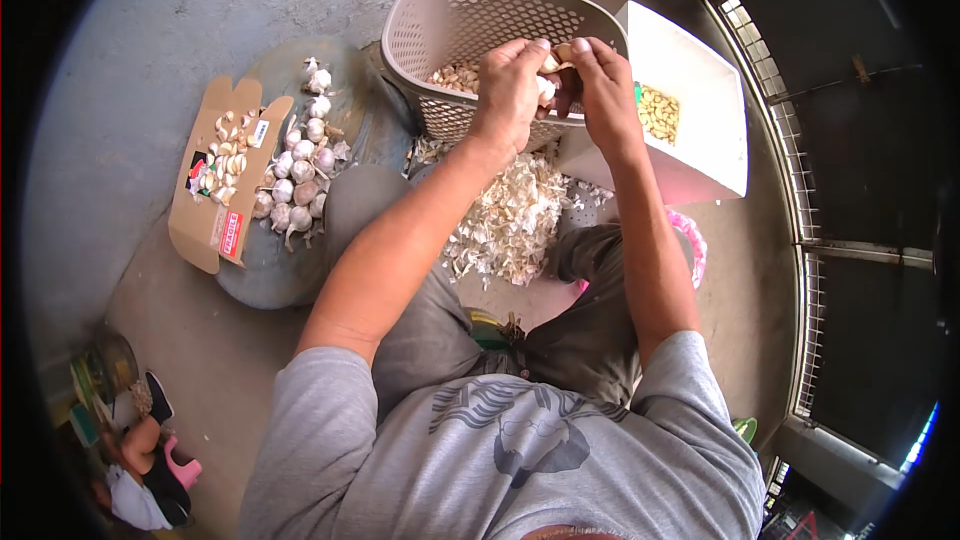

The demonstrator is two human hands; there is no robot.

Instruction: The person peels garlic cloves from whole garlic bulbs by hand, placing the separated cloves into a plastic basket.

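seated on the floor, both hands raised at upper centre of the frame, over the rim of a perforated plastic basket. left hand closed around a garlic bulb, fingers curled tight on it. right hand pinched on the same bulb from the other side, thumb and fingertips touching it. inside the basket, loose cloves visible through the mesh. just right of the hands, a white box holding peeled cloves. below the basket, between the knees, a heap of papery garlic skins on the floor. at left of the frame, a cluster of whole garlic bulbs on a round grey surface, touching a flattened cardboard box with more cloves on it.
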